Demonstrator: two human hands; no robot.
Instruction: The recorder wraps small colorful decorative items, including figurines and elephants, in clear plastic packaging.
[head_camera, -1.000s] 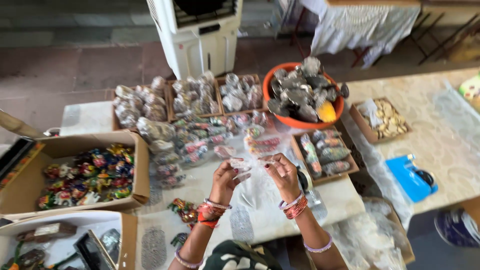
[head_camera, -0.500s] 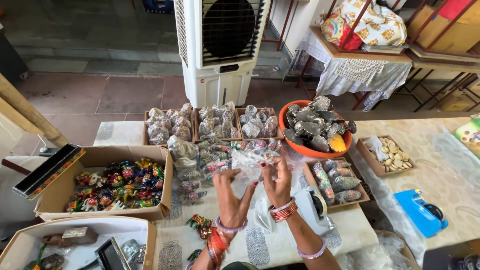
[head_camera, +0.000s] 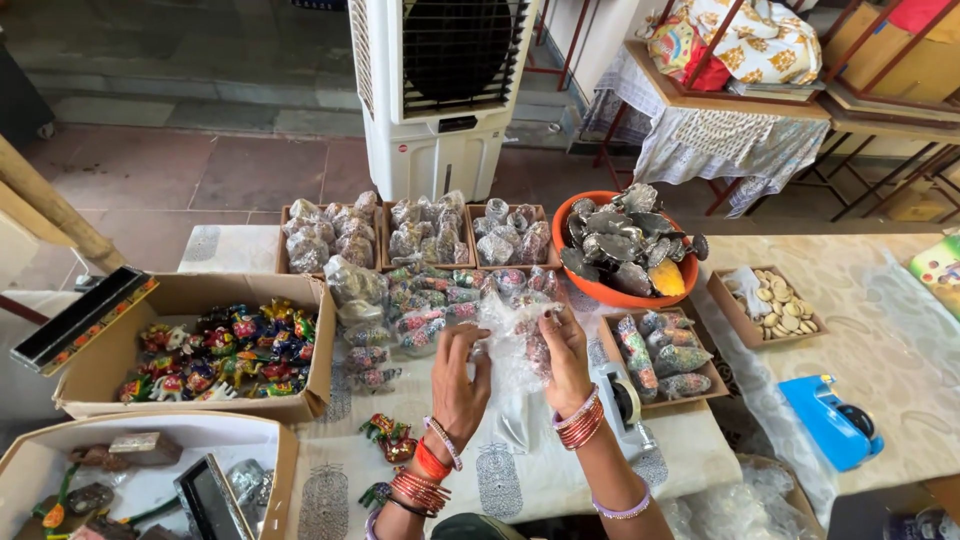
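Both my hands hold one small clear plastic bag (head_camera: 515, 345) above the printed tablecloth. My left hand (head_camera: 460, 385) pinches its left side and my right hand (head_camera: 568, 362) grips its right side. Something small and dark red shows through the plastic. Just behind the bag lie several wrapped painted figurines (head_camera: 430, 300). A small red and green figurine (head_camera: 390, 437) lies on the cloth by my left wrist. A tape dispenser (head_camera: 625, 405) sits right of my right wrist.
A cardboard box of colourful painted figurines (head_camera: 225, 350) stands at the left. Trays of wrapped items (head_camera: 420, 230) line the back. An orange bowl (head_camera: 600, 290) of wrapped pieces, a tray of pale discs (head_camera: 775, 305) and a blue tool (head_camera: 830, 425) are at the right. An air cooler (head_camera: 440, 90) stands behind.
The view tilted up, showing more of the cooler and the room. My hands stay on the bag, now lower and closer together, with the fingers gathered on the plastic.
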